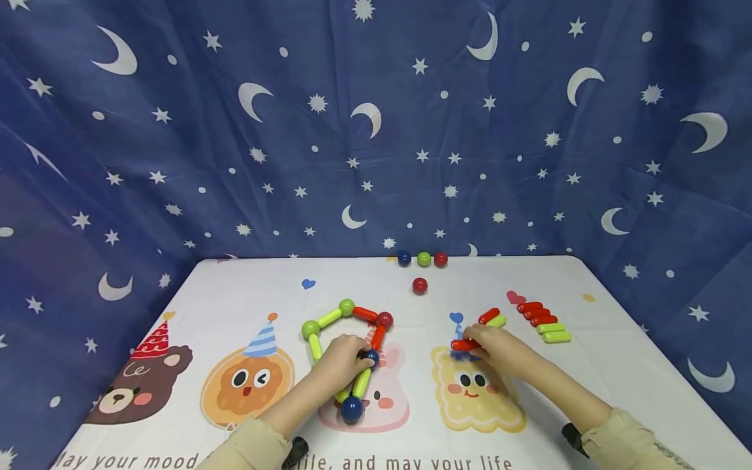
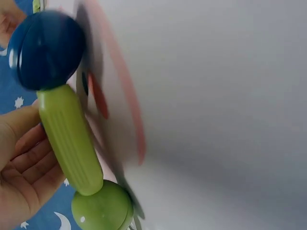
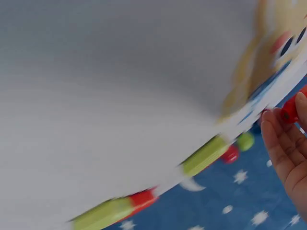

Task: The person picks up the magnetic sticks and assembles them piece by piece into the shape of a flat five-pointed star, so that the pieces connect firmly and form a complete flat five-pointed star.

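Head view, loop: a loop of rods and balls (image 1: 329, 318) lies on the worktop (image 1: 235, 287), partly hidden by the left hand (image 1: 342, 356).
Head view, left hand: pinches the blue ball (image 1: 370, 359) on the loop's right side.
Head view, right hand: the right hand (image 1: 492, 347) grips a red rod (image 1: 463, 344), well apart from the loop; a second red rod (image 1: 489, 316) and a green rod (image 1: 497, 321) lie just beyond.
Head view, handling: probably light, hard plastic; the joints look like the weak points, likely to swivel or part if the loop is dragged by one ball.
Left wrist view, link: a green link (image 2: 72, 139) joins a blue ball to a green ball; its fine grooves should help the fingers, while the glossy balls would slip or roll.
Left wrist view, hold: best across the link's middle.
Right wrist view, red rod: between thumb and fingers, one end bare; stiff, unlikely to break, best held mid-length with both ends free.
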A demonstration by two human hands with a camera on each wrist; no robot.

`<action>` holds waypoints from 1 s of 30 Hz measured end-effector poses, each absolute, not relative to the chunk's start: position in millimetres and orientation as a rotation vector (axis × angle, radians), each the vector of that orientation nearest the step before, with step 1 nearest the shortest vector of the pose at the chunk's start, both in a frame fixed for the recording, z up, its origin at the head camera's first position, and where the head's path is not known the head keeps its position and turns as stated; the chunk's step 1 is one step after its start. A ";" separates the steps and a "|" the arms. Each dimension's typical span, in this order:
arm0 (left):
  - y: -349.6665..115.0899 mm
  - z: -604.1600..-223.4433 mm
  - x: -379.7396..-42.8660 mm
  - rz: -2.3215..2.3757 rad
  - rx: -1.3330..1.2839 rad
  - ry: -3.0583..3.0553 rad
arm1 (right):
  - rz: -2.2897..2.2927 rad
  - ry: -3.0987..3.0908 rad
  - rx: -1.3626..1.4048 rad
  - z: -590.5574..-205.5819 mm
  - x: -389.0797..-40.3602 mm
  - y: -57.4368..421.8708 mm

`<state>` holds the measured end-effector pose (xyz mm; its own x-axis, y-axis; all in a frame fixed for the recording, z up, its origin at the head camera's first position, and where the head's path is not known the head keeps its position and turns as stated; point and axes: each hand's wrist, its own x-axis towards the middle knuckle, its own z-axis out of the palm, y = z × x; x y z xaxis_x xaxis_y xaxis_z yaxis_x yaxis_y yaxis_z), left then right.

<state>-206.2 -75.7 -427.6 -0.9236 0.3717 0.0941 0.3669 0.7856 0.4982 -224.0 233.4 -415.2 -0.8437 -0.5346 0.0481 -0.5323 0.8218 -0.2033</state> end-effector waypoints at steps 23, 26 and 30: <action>-71.6 -428.0 -205.4 0.721 0.631 3.024 | -0.623 2.839 -1.039 -427.3 -239.0 123.9; -70.6 -427.9 -205.1 0.715 0.623 3.022 | -0.616 2.848 -1.081 -428.7 -241.2 122.9; -71.2 -426.9 -204.3 0.708 0.620 3.031 | -0.628 2.815 -1.044 -427.7 -242.3 124.7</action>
